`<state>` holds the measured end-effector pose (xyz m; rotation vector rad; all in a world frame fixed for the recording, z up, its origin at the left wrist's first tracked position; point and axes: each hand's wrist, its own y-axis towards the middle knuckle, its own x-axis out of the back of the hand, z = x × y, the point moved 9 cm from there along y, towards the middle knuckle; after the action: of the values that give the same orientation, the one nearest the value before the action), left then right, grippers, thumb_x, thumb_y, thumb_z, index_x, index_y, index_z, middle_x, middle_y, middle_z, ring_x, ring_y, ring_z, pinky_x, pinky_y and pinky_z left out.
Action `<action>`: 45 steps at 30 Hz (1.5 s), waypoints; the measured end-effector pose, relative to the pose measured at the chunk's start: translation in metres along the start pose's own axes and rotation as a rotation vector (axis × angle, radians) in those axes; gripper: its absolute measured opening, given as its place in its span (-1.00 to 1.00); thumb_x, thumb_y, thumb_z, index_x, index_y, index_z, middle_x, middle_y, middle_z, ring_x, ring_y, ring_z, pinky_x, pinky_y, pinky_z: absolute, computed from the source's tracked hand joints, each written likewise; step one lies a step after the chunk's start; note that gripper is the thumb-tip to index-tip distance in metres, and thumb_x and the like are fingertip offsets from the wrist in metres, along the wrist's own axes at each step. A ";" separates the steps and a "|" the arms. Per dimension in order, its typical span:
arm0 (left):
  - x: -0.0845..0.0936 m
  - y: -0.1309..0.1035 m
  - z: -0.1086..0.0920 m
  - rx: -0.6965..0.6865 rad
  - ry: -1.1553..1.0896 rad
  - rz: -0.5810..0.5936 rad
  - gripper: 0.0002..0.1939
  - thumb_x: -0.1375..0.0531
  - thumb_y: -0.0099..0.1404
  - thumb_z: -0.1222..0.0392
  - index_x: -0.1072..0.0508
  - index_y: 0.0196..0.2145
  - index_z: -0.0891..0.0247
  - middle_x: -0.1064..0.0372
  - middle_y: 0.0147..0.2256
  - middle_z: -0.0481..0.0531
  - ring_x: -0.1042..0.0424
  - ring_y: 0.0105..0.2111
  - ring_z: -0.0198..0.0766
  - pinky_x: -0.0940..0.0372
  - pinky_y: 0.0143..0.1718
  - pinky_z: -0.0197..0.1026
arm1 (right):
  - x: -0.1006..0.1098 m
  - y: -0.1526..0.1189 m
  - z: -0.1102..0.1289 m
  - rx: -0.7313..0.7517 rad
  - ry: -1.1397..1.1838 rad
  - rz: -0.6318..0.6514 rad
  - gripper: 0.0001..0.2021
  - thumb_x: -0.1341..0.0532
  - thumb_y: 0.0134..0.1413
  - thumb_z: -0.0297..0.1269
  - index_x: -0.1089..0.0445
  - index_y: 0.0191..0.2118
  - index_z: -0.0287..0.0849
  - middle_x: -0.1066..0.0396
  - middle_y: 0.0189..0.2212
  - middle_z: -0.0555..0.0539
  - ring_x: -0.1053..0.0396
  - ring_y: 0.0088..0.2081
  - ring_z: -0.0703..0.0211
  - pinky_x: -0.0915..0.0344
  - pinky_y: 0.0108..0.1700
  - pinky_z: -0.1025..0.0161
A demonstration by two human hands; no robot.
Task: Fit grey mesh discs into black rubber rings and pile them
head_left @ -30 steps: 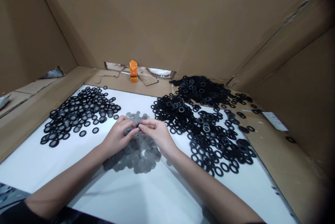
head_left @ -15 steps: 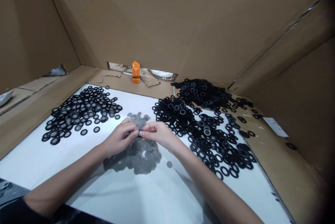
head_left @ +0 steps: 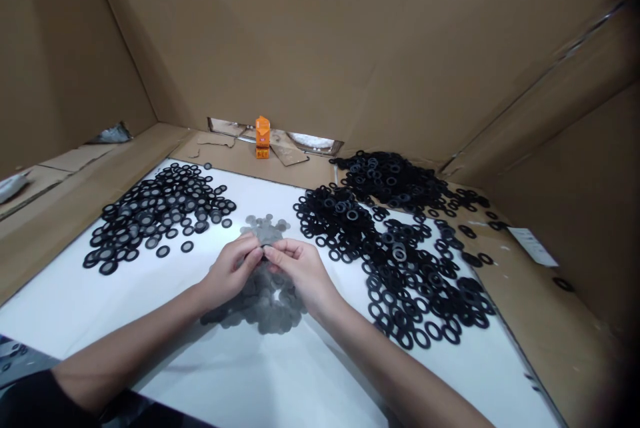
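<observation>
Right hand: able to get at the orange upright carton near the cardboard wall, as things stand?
Probably yes: only flat grey discs, a white board and a brown cardboard strip lie between the right hand and the orange carton, nothing tall. But it and the left hand pinch a small dark piece.

On our desk [head_left: 240, 375], discs [head_left: 273, 311] lie between filled rings [head_left: 163, 205] left and loose rings [head_left: 420, 281] right.

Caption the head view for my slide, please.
Two hands pinch a small dark ring above grey discs, between piles of black rings.
</observation>
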<state>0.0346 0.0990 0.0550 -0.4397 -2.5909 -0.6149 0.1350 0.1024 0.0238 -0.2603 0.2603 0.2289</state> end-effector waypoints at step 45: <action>0.010 -0.002 -0.013 -0.059 0.045 -0.123 -0.64 0.10 0.40 0.12 -0.12 -0.55 0.22 -0.09 -0.54 -0.04 -0.15 -0.47 -0.26 -0.09 -0.42 -0.19 | -0.006 -0.008 0.018 0.030 -0.171 0.072 -0.82 -0.39 -0.22 -0.28 -0.46 -0.46 -0.24 -0.42 -0.55 0.03 -0.34 -0.48 0.27 -0.23 -0.38 0.33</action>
<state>0.0293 0.0934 0.0695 -0.2833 -2.5765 -0.7357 0.1355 0.0986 0.0436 -0.2005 0.1031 0.3161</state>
